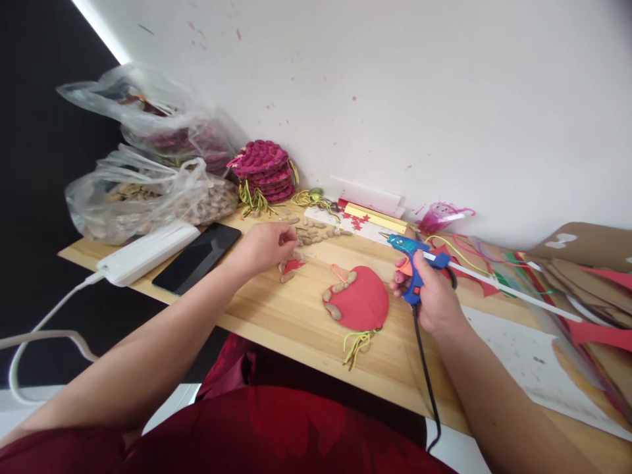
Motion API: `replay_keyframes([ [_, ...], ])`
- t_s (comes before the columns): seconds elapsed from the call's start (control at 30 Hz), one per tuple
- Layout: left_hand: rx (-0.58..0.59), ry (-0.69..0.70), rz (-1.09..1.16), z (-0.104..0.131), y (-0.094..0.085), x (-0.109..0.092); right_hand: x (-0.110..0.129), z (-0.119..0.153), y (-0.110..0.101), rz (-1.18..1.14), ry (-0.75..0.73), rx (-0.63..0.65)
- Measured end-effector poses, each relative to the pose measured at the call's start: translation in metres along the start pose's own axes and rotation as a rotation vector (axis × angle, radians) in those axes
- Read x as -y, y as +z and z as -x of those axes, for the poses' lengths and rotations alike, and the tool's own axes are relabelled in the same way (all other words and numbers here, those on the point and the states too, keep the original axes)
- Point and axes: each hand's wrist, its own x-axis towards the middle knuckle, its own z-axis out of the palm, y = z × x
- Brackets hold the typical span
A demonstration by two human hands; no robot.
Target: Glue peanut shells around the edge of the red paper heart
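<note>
My right hand (pixel 434 296) grips a blue hot glue gun (pixel 407 245) with an orange trigger and a long white glue stick out of its back. Its nozzle points left, above the table. Left of it lies a red paper disc (pixel 365 299) with several peanuts (pixel 332 311) along its left edge. An orange loop and a yellow-green tassel (pixel 359 345) are attached to the disc. My left hand (pixel 269 247) is over the table beside loose peanuts (pixel 313 232), fingertips pinched together; whatever is between them is hidden. A small red paper piece (pixel 292 265) lies just below those fingers.
Plastic bags of peanuts (pixel 162 191) fill the back left, beside stacked magenta peanut discs (pixel 264 171). A white power strip (pixel 151 253) and a black phone (pixel 197 258) lie at the left. Cardboard and red scraps (pixel 587 289) cover the right. The gun's black cord (pixel 425 375) hangs over the front edge.
</note>
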Motion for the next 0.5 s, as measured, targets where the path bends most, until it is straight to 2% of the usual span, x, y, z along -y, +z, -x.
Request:
replay_keyframes([
  [0.17,0.168,-0.003,0.059,-0.008,0.006,-0.017,0.002,0.001,0.002,0.012,-0.003,-0.009],
  [0.37,0.194,-0.020,-0.068,-0.026,0.023,-0.050,-0.001,-0.001,-0.002,-0.002,0.017,-0.003],
  [0.5,0.190,-0.029,-0.081,-0.035,0.029,-0.055,-0.002,-0.002,-0.002,-0.004,0.016,0.005],
])
